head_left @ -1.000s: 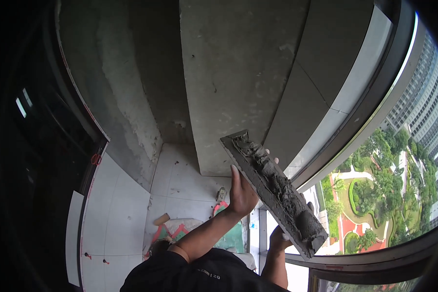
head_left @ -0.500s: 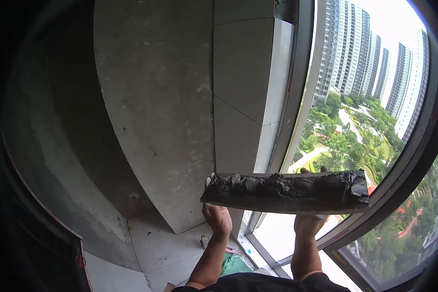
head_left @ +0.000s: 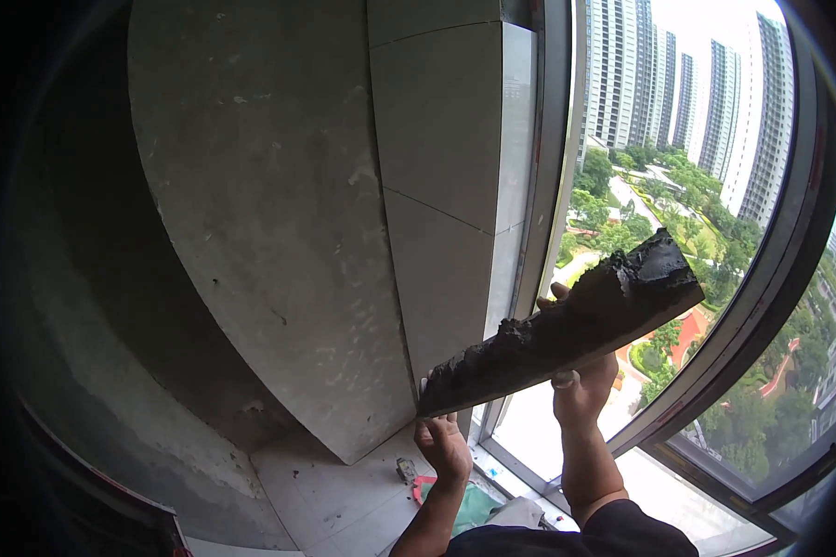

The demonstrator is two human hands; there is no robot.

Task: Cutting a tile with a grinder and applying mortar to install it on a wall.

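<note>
Both my hands carry a long, narrow tile strip (head_left: pixel 557 336), its upper side thickly spread with dark, wet mortar. It is tilted, the right end higher than the left. My left hand (head_left: pixel 444 444) grips the lower left end, thumb on the near edge and fingertips showing past the far edge. Under the right half, my right hand (head_left: pixel 583 388) is closed around the strip, with fingers over the far edge and the thumb at the near one. The strip hides both palms. Just beyond the left end stands a column faced with large grey tiles (head_left: pixel 441 139).
A bare cement wall (head_left: pixel 269 204) rises left of the tiled column. Tall window frames (head_left: pixel 553 139) curve along the right, with towers and trees outside. On the tiled floor (head_left: pixel 316 492) lie a green and red item (head_left: pixel 469 501) and a small block-like object (head_left: pixel 406 471).
The strip has gone from nearly level to steeply tilted: its right end rose and its left end dropped slightly, moving right towards the column's edge. My hands moved with it; the view shifted too.
</note>
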